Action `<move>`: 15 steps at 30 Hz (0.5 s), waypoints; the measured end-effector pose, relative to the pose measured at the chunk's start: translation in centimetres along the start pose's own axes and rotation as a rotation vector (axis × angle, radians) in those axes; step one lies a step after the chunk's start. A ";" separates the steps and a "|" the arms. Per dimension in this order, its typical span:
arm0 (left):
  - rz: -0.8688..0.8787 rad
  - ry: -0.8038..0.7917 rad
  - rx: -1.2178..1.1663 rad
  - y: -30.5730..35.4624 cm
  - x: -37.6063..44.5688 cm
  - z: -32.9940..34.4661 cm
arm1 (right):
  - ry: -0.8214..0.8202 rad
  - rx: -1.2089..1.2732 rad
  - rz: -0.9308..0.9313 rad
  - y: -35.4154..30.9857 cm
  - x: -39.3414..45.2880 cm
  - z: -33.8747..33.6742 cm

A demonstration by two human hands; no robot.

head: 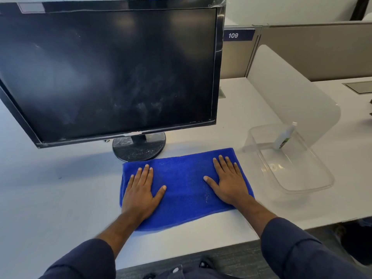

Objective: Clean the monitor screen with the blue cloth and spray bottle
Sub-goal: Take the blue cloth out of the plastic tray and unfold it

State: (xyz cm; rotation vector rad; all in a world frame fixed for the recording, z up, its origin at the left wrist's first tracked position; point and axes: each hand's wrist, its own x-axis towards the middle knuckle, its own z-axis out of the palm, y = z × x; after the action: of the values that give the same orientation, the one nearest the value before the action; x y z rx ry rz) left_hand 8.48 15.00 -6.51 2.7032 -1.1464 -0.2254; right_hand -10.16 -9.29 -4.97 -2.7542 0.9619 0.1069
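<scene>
Hands resting flat and spread, left (142, 189) and right (228, 181), on folded blue terry cloth (184, 190) lying on white table (60, 188). Small white spray bottle (283, 137) leaning in clear plastic bin (322, 184), untouched. Black monitor screen (108, 71) showing smudges; wiping apparently not yet begun.

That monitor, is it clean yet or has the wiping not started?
Not clean: the monitor screen shows smudges. Both the left hand and right hand lie flat on the blue cloth. The spray bottle sits untouched in the clear bin. Spraying and wiping remain.
</scene>
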 end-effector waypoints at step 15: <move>-0.005 0.028 -0.007 -0.2 0.2 0.5 | 0.751 0.259 -0.019 2.4 1.2 -11.3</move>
State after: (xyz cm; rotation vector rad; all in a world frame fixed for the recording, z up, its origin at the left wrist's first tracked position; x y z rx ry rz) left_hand 8.65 14.90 -7.03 2.6942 -1.1294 -0.1917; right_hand -10.77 -14.50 5.37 -2.5610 0.9994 -1.0386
